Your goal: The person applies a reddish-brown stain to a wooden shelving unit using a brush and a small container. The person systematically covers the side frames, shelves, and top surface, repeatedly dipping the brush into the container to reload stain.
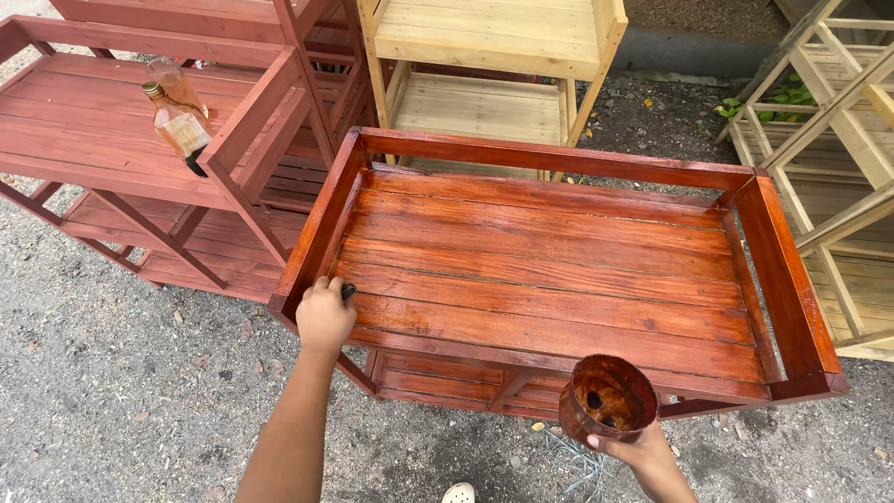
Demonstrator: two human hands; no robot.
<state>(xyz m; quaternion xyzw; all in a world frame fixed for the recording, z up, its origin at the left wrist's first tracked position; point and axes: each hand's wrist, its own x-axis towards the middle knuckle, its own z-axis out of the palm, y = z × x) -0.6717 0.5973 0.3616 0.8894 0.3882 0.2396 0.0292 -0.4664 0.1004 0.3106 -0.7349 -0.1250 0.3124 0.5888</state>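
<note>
While wet and glossy, best not touched: stained rack (549, 270). Stiff, heavy; lifted by rails. Left hand (324, 312) fisted on dark brush (348, 291) at near-left slat. Right hand (643, 454) clamped under light, slippery stain cup (607, 398).

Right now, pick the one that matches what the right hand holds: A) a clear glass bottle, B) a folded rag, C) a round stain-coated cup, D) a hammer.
C: the right hand grips a round cup coated inside and out with reddish-brown stain, held just in front of the glossy stained shelf, while the clear bottles lie apart on another shelf unit.
</note>
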